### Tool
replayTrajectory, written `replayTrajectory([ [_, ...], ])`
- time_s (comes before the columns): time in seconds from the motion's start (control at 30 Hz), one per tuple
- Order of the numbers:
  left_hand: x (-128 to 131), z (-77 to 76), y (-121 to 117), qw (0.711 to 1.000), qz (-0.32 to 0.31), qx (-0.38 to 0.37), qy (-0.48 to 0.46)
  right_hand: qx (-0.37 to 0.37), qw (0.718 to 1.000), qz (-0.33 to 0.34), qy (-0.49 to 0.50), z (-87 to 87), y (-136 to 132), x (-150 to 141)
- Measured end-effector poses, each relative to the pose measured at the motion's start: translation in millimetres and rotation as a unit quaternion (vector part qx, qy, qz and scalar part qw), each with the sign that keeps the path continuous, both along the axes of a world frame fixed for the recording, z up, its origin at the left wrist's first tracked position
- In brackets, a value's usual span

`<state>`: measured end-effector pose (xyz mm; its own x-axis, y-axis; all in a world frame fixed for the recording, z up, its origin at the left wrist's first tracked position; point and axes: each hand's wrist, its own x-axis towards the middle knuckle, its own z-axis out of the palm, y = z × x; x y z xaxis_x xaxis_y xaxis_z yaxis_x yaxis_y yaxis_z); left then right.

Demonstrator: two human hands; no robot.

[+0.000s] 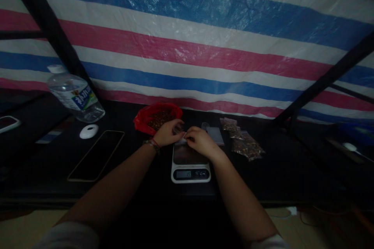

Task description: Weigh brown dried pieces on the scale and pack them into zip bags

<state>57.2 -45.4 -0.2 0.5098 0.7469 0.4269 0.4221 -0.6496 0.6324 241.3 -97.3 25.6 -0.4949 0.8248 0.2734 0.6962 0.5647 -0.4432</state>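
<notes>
Over the back of a digital kitchen scale (191, 163), my two hands come close together. My left hand (167, 134) is closed on a small see-through plastic thing (178, 127); whether it is a cup or part of a bag, I cannot tell. With bent fingers, my right hand (201, 142) pinches what looks like the pale edge of a small clear plastic bag (183, 137). A red plastic bag (142, 121) holding brown, grain-like bits (160, 120) lies open just behind my left hand. The scale's display is lit, its digits hard to read.
Several filled clear bags (248, 146) lie right of the scale. Flat clear bags (216, 135) rest behind my right hand. Leftward are a phone (97, 155), a white earbud case (89, 131) and a water bottle (74, 95). Striped sheeting (187, 50) and dark frame bars border the table.
</notes>
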Motion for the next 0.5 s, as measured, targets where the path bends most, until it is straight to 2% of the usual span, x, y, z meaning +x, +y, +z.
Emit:
replayTrajectory([
  [0.17,2.5,7.8,-7.1,0.999,-0.035,0.026,0.032,0.042,0.989,-0.023,0.141,7.6,5.0,2.4],
  [0.37,7.9,9.6,-12.6,0.997,-0.062,0.030,0.031,0.026,0.989,0.000,0.149,6.5,5.4,-11.5],
  [0.5,9.6,10.1,-14.1,0.998,-0.065,0.023,0.015,0.044,0.988,-0.028,0.146,6.1,2.3,-18.7],
])
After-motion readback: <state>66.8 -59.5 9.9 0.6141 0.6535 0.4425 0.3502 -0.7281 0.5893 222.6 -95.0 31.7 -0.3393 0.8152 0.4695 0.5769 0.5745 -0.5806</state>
